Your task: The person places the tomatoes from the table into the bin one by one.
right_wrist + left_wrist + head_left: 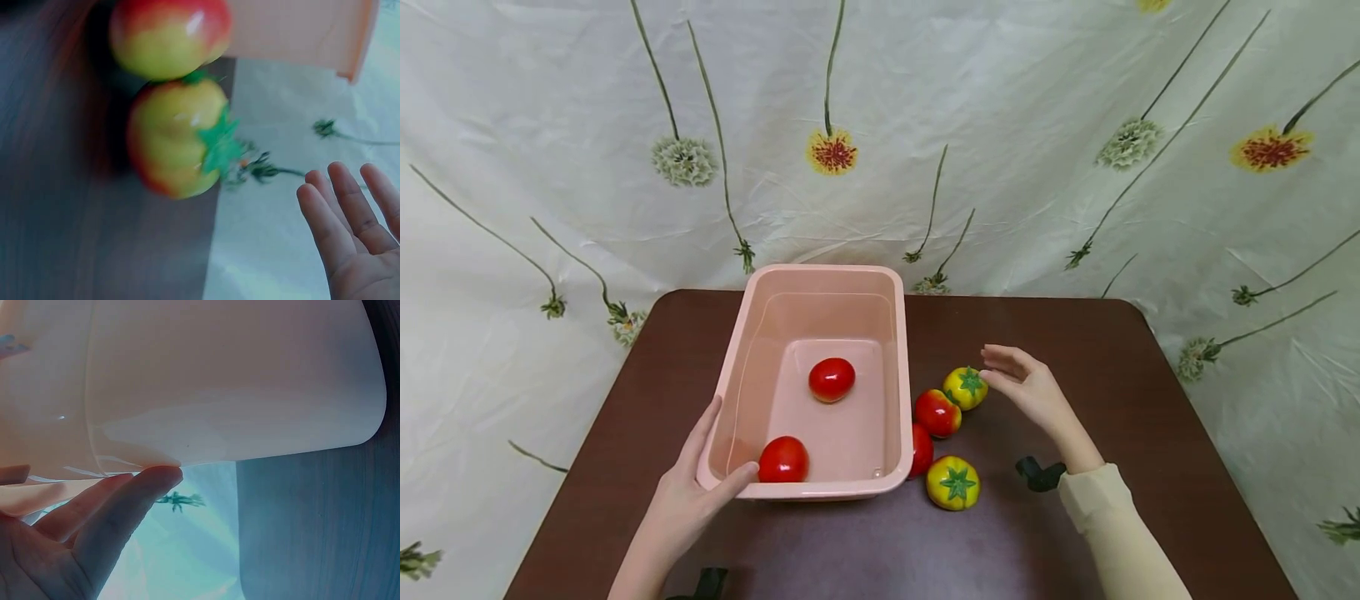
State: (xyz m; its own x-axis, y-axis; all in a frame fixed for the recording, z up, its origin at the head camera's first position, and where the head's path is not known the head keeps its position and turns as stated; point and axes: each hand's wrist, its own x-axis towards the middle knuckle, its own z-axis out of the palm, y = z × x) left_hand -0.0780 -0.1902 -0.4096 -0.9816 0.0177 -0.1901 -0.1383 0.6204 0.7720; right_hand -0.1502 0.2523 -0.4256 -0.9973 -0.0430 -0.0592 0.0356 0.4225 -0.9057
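A pink plastic bin (820, 492) stands on the dark table, with two red toy tomatoes inside, one on its floor (832, 380) and one by the near wall (784, 460). My left hand (688, 492) grips the bin's near left corner, thumb over the rim and fingers along the outer wall (250, 394). My right hand (1030, 387) is beside a yellow toy tomato (966, 388) with a green star-shaped top, its fingers loosely extended and holding nothing. In the right wrist view, that tomato (175, 137) is apart from the fingers (353, 200).
Along the bin's right side lie a red-and-yellow toy tomato (937, 413), a red one (921, 450) partly hidden by the bin, and another yellow one (953, 483). Dark straps (1041, 475) show near each wrist. A flowered cloth (1000, 125) hangs behind the table (1037, 325).
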